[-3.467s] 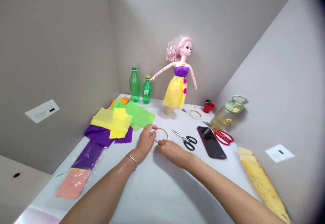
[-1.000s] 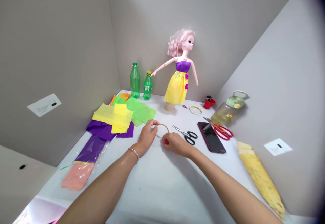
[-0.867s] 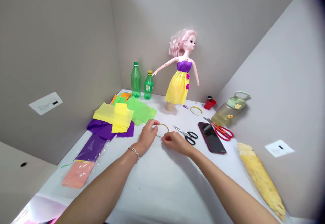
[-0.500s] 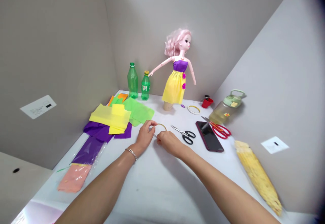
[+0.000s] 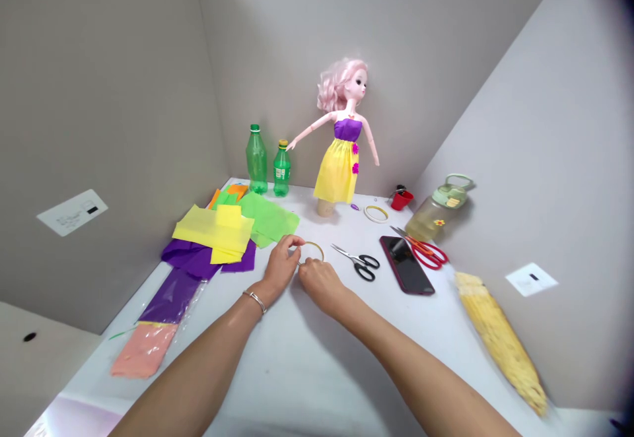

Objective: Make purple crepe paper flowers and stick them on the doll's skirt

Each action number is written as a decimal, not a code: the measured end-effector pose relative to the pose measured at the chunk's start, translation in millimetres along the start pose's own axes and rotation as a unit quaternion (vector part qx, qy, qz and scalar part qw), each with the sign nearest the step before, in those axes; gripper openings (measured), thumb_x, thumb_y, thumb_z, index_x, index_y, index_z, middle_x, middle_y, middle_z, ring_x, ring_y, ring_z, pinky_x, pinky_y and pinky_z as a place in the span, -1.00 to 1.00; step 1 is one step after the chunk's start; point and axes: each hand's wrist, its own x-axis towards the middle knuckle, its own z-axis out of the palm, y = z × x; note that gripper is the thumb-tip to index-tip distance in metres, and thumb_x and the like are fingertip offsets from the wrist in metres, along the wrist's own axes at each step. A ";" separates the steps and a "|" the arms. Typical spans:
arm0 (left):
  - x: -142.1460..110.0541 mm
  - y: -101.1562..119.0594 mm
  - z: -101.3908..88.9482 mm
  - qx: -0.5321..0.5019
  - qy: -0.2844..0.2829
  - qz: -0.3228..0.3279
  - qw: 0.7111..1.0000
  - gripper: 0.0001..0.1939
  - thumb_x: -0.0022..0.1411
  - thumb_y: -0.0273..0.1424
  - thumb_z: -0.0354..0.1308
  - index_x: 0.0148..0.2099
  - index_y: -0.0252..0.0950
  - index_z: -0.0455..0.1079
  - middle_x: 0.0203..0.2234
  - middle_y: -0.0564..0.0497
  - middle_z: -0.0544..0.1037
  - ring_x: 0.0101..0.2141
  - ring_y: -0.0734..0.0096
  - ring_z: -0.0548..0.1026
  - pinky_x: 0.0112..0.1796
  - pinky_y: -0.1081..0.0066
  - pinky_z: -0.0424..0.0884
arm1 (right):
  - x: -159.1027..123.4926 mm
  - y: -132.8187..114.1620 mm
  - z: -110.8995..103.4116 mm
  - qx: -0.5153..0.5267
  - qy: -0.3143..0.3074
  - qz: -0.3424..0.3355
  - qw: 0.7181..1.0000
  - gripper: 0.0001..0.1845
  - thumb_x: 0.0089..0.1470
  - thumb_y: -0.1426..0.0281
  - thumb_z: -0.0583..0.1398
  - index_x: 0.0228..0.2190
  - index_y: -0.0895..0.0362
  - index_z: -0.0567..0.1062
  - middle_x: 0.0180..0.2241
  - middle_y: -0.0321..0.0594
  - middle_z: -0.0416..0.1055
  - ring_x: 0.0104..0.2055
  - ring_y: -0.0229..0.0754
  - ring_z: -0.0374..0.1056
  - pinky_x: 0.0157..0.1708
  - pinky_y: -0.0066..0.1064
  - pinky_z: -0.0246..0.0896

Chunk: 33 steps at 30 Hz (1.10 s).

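As your left hand (image 5: 281, 265) and right hand (image 5: 321, 282) grasped it from either side, the thin gold ring (image 5: 312, 251) stood tilted upright at the white counter (image 5: 277, 371), just left of the black-handled scissors (image 5: 359, 263) and near the purple crepe paper (image 5: 188, 250).

The left forearm (image 5: 198, 351) at 7 o'clock and right forearm (image 5: 411, 364) at 5 o'clock are bare, and a thin silver bangle (image 5: 255, 302) circles the left wrist (image 5: 265, 292) (slim, shiny, close-fitting).
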 end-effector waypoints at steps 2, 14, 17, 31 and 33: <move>-0.2 1.0 -0.5 0.000 -0.001 -0.006 1.000 -0.80 0.13 -0.56 0.02 -0.22 -0.25 0.39 -0.24 -0.03 0.52 -0.15 0.30 0.46 -0.08 0.29 0.36 | -3.7 8.6 2.2 0.055 0.009 0.012 0.998 -0.83 0.19 0.47 0.14 -0.25 0.26 0.52 -0.24 -0.09 0.52 -0.22 -0.15 0.45 -0.21 -0.34 0.32; -0.9 3.5 -0.6 -0.010 0.002 -0.018 1.000 -0.80 0.12 -0.57 0.03 -0.23 -0.25 0.38 -0.25 -0.01 0.52 -0.16 0.30 0.47 -0.09 0.27 0.38 | -23.9 53.4 9.5 0.243 0.015 0.006 0.970 -0.79 0.09 0.44 0.11 -0.41 0.18 0.56 -0.43 -0.26 0.54 -0.39 -0.25 0.41 -0.44 -0.56 0.14; -1.0 3.6 -0.6 -0.013 0.001 -0.019 1.000 -0.81 0.12 -0.58 0.04 -0.23 -0.25 0.38 -0.26 -0.01 0.52 -0.18 0.31 0.48 -0.09 0.27 0.39 | -22.9 48.4 3.5 0.212 0.014 0.000 0.977 -0.81 0.07 0.50 0.14 -0.39 0.17 0.58 -0.38 -0.21 0.56 -0.36 -0.23 0.41 -0.38 -0.53 0.14; -1.0 3.2 1.0 -0.031 -0.012 -0.019 0.999 -0.84 0.14 -0.56 0.05 -0.25 -0.26 0.39 -0.27 -0.02 0.52 -0.21 0.34 0.50 -0.10 0.29 0.42 | -28.1 1.3 -17.1 0.005 -0.039 -0.024 0.999 -0.70 0.09 0.73 0.04 -0.28 0.31 0.53 -0.27 0.17 0.50 -0.17 0.06 0.47 -0.25 -0.33 0.24; -1.0 1.9 1.2 -0.033 -0.013 -0.020 0.999 -0.84 0.14 -0.56 0.05 -0.25 -0.26 0.39 -0.27 -0.01 0.52 -0.21 0.34 0.50 -0.10 0.30 0.42 | -29.6 -2.0 -16.2 0.008 -0.034 -0.014 0.999 -0.70 0.09 0.73 0.03 -0.29 0.31 0.53 -0.27 0.18 0.49 -0.16 0.05 0.47 -0.26 -0.33 0.24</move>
